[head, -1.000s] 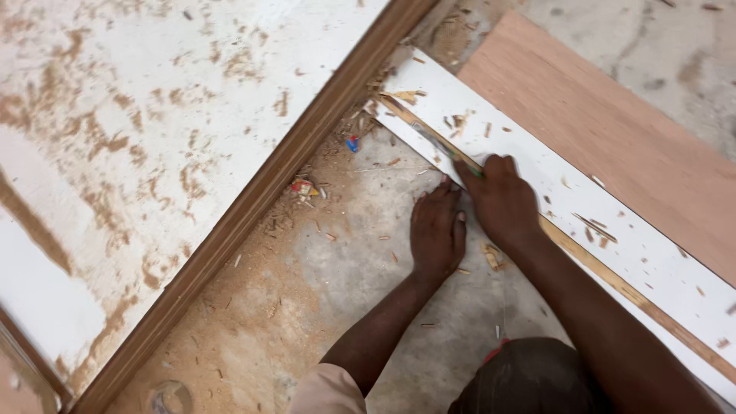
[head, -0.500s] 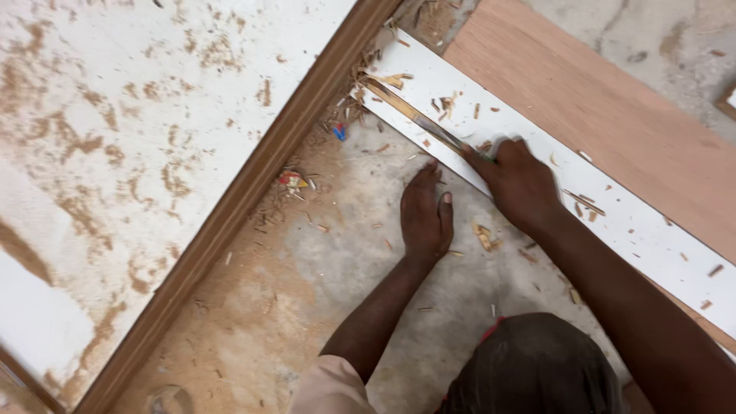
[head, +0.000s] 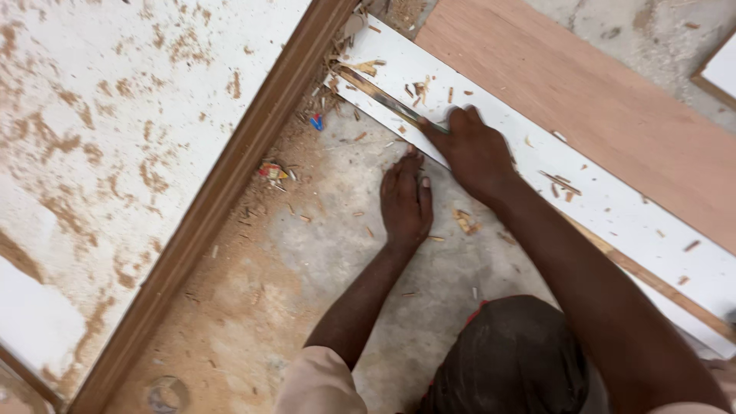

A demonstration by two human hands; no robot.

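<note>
1. Left-hand fingers [head: 405, 175] are lying flat and close together on the floor [head: 322, 253], tips touching the white board's [head: 613, 207] edge.
2. Right hand [head: 475, 153] is pressing on that board, fingers curled around a blade [head: 383, 96].
3. The blade is running up-left from the right hand, along the board's long axis.
4. No containers are showing.

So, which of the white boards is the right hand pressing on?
The narrow white strip beside the reddish-brown board; the right hand rests on it. The large sawdust-covered white panel lies untouched at left.
</note>
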